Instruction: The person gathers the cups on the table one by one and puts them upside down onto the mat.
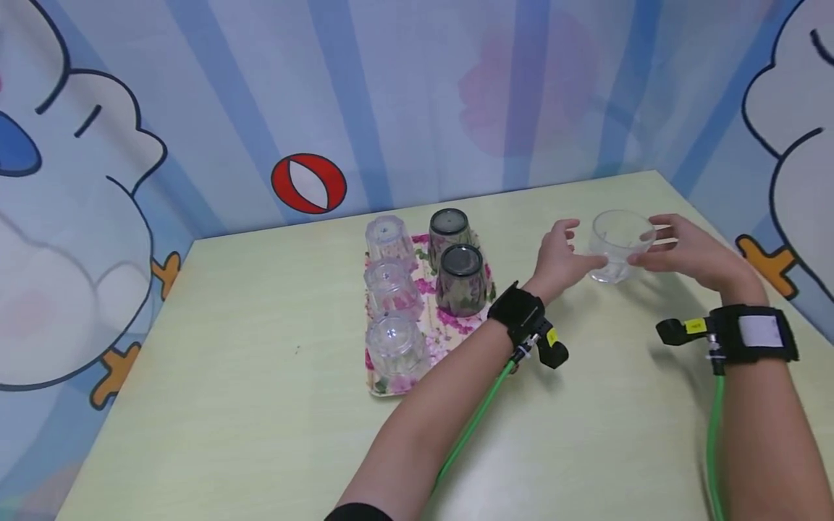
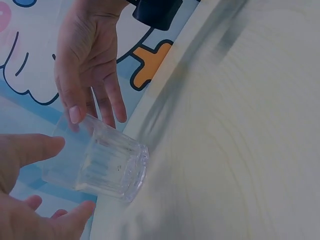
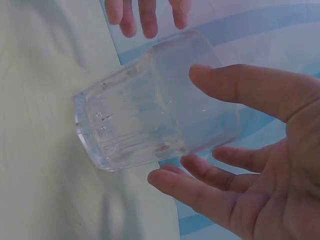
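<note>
A clear drinking glass, plain near its rim and faceted toward its thick base, stands mouth up between both hands. My right hand holds it from the right, its thumb and fingers around the upper wall. To the left, my left hand has its fingers spread beside the glass. In the left wrist view the left thumb overlaps the glass wall; contact cannot be told. The right wrist view shows the glass with the right thumb over it. Whether its base touches the table is unclear.
Left of the hands lies a floral tray. Along its left side stand three clear upturned glasses; on its right are two dark grey upturned glasses. The pale table meets a cartoon-printed backdrop behind and at both sides.
</note>
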The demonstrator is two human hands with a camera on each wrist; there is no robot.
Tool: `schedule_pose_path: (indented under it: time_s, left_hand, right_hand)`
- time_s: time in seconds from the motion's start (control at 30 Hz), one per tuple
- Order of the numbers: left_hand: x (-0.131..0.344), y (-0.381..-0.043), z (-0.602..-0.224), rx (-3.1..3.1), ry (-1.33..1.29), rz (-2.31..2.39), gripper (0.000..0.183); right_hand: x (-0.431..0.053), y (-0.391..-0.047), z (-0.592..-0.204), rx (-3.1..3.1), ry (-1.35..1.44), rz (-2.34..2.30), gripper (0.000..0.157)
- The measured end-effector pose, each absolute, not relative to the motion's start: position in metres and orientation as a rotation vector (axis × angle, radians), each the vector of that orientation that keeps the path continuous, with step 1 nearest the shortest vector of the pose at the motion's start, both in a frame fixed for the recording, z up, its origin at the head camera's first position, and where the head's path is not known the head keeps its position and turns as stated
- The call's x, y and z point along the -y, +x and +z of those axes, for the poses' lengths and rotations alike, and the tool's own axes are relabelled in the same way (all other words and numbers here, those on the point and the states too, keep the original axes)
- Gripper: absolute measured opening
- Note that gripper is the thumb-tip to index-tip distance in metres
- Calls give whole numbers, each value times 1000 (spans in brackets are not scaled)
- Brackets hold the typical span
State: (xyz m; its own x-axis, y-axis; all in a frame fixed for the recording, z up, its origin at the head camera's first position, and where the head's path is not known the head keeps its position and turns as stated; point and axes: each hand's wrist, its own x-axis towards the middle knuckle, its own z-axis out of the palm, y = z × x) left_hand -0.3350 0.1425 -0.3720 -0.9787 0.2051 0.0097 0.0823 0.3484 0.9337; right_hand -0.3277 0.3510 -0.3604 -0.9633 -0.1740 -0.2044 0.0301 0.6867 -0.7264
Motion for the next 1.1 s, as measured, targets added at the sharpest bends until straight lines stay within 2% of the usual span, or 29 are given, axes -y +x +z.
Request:
schedule_pose_path:
  time_s: [0.27,0.43,1.1]
  left_hand:
    - [-150,-345,-381,-2472,354,1659,78]
    - [-155,-349,-387,-2330,413,1778,75]
    - [-162,-351,-398,-2350,380,1903,64]
  right_hand:
    - [-350,-329,-368,-2641,-146,-1213,98]
    - [-347,-329,-370,-2666,-155,-1219,98]
    - [-344,-332,-372,-2722,-147,-1251,94]
